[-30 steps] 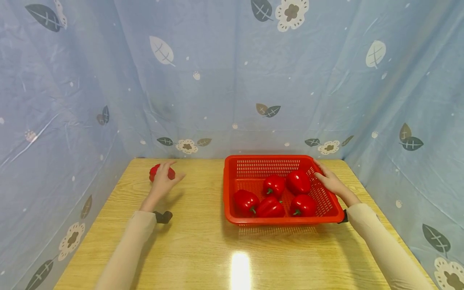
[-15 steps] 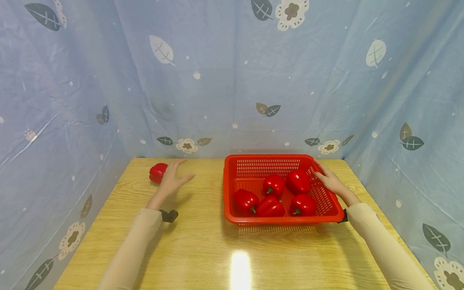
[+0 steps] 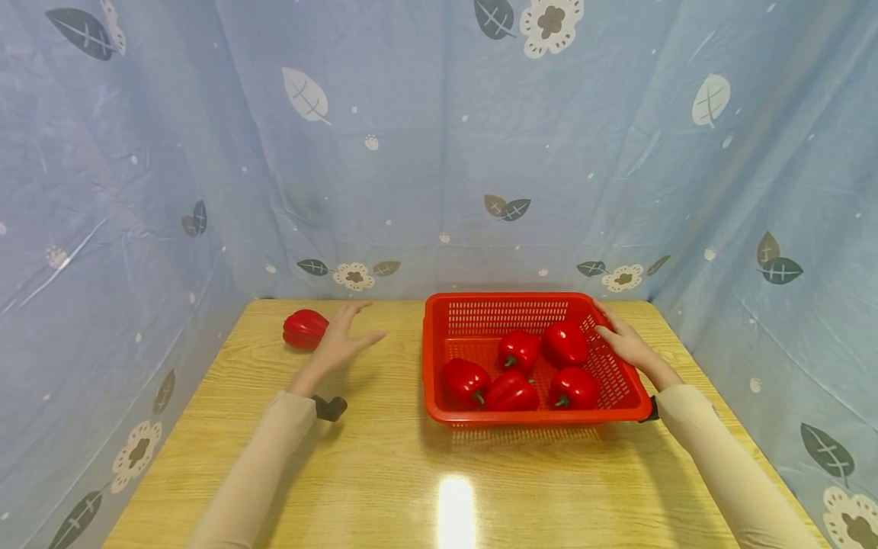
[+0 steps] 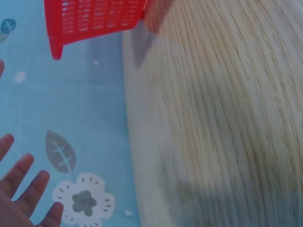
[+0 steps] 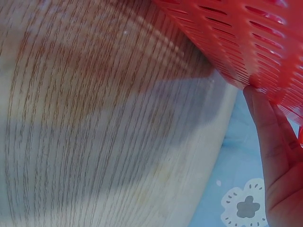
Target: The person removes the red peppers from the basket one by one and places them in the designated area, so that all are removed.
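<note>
Notably, my left hand (image 3: 336, 345) is spread wide, thumb apart from fingers, and carries nothing; it lies just right of a lone glossy red bell pepper (image 3: 305, 329) on the pale wood-grained table (image 3: 384, 473), and contact between the two cannot be told. My right hand (image 3: 626, 345) holds the right-hand wall of a rectangular red basket of perforated plastic (image 3: 538, 417), thumb over the rim, fingers against the outer side. Five similar red peppers (image 3: 519, 351), some showing green stems, lie within. Judged by appearance, the basket itself should be light and its slotted walls slightly flexible; the rim, probably stiffer, is best taken at both short ends and kept level, lest the contents roll. The lone pepper is likely firm but slippery, best grasped round its widest part.
</note>
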### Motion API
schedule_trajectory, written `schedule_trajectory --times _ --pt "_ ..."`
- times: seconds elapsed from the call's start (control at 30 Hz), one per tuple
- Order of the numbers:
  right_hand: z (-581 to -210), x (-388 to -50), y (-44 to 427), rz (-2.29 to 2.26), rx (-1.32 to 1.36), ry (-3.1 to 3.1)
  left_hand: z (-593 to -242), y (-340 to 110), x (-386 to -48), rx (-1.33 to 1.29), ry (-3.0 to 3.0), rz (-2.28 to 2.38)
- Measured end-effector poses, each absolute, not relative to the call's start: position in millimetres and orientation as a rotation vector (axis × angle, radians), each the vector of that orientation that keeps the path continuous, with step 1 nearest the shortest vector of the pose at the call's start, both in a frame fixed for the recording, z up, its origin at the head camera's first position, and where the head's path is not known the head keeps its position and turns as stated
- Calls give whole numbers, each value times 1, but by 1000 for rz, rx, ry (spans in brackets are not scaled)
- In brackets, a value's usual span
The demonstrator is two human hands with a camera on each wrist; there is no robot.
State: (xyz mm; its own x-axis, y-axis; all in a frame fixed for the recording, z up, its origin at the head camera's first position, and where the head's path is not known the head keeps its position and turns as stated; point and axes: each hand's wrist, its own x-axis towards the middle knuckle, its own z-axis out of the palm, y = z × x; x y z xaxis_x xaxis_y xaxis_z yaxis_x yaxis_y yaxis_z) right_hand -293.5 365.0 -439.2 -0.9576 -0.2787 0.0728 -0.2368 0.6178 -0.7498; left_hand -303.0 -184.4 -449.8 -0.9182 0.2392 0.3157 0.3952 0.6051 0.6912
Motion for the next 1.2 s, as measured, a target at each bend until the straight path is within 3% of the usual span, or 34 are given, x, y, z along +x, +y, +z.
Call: schedule_trajectory --times 1.2 --pt "-442 -296 365 -1313 -448 2762 -432 -132 -302 -888 -2665 -1137"
